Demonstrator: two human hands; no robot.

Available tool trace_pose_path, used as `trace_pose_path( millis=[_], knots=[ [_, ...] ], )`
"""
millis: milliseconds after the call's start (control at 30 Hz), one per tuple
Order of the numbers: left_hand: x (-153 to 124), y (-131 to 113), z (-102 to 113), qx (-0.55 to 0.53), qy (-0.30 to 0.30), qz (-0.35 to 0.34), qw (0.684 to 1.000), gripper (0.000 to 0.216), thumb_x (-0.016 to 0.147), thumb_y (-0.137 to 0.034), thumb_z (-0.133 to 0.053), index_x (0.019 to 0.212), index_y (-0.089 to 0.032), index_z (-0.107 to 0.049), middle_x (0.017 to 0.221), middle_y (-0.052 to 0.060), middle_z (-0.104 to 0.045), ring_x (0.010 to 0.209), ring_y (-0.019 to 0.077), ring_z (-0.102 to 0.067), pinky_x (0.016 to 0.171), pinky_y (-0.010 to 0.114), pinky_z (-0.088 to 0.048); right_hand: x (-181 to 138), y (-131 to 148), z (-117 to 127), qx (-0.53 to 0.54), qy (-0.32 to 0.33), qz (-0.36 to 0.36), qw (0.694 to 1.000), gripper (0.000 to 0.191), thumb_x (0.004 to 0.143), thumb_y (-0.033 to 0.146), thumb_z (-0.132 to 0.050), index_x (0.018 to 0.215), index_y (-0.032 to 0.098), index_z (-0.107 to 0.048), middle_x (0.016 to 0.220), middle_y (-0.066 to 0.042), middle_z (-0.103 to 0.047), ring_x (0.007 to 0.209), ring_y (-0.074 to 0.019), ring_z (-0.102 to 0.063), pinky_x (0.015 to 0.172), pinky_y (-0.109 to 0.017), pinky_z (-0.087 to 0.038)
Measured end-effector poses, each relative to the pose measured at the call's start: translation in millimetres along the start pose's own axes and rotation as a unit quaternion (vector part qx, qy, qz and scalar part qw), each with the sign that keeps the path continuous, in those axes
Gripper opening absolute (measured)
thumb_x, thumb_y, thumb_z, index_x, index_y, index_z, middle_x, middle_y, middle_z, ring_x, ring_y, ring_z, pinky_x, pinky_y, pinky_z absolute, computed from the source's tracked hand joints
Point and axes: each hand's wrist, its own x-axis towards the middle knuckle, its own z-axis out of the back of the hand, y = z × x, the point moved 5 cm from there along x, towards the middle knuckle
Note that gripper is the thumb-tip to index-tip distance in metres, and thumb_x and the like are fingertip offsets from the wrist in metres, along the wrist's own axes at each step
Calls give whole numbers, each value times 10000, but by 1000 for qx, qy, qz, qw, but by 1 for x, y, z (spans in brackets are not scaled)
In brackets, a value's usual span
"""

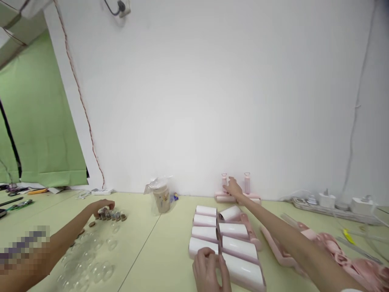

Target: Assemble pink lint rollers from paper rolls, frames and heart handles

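The right hand (233,188) reaches a pink handle (224,178) at its fingertips while the left hand (209,271) curls by a white roll (203,245) just beyond it, neither grip clear, apparently a pick-up calling for a steady pinch.

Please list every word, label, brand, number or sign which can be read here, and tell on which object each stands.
None can be read.
Cup in the plastic bag: its printed marks are too small and blurred.
Small blue wrapper: too small to read.
White lint rollers: no lettering visible.
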Motion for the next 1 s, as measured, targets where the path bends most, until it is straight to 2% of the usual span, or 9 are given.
trace_pose_path(
  millis=[133,233,300,467,567,667,800,900,1000],
  knots=[
    [6,-1,6,-25,62,57,996,211,842,-238,-385,695,-201,-532,779,48,-511,737,184,-516,668,320,-383,-53,13,1,-30,47,90,994,260,867,288,-492,1091,160,-513,1092,-62,-548,906,-186,-563,765,-391,-467],
    [10,-2,8,-38,104,73,991,202,838,-245,-400,705,-198,-544,785,46,-512,744,184,-515,666,315,-391,-125,25,-7,-39,135,177,974,198,842,329,-512,927,161,-577,938,-32,-595,821,-163,-565,751,-365,-446],
    [12,-1,8,-50,110,79,990,201,833,-255,-407,704,-197,-549,786,48,-511,749,189,-513,668,320,-394,-173,30,-13,-47,169,202,963,233,732,375,-615,828,164,-594,874,-50,-602,841,-218,-545,785,-405,-401],
    [15,2,6,-76,114,79,987,233,828,-309,-398,705,-187,-555,794,67,-497,770,214,-497,708,368,-389,-234,29,-19,-21,172,154,973,326,601,145,-622,918,111,-557,1006,-169,-546,951,-344,-464,813,-472,-315],
    [17,-2,7,-97,129,74,984,205,816,-332,-409,836,-175,-538,837,81,-514,841,230,-488,772,397,-378,-240,18,-9,50,190,99,976,367,545,97,-618,903,138,-547,953,-127,-555,934,-322,-464,813,-438,-314],
    [13,-12,8,-123,148,81,978,292,818,-381,-403,998,-164,-479,928,93,-517,908,220,-481,830,390,-370,-242,1,6,161,220,22,962,484,491,184,-709,940,187,-529,828,-35,-563,836,-265,-502,776,-388,-353],
    [-4,-31,-3,-161,217,121,955,365,828,-467,-362,999,-169,-484,881,70,-534,768,173,-532,714,319,-442,-254,-21,12,374,252,-106,886,406,694,475,-579,979,195,-509,823,-27,-599,814,-203,-559,734,-322,-415],
    [-19,-46,-23,-199,321,195,905,454,810,-541,-338,1042,-172,-468,905,67,-538,587,127,-539,518,254,-446,-268,-32,0,532,263,-180,785,457,769,578,-429,949,166,-510,879,-72,-628,849,-176,-581,747,-285,-441],
    [-25,-58,-42,-206,418,286,838,599,778,-616,-293,1162,-160,-353,944,94,-516,453,103,-499,344,219,-344,-281,-36,-15,644,265,-222,683,464,758,579,-450,970,168,-490,902,-67,-639,897,-148,-577,789,-245,-435]
  ],
)
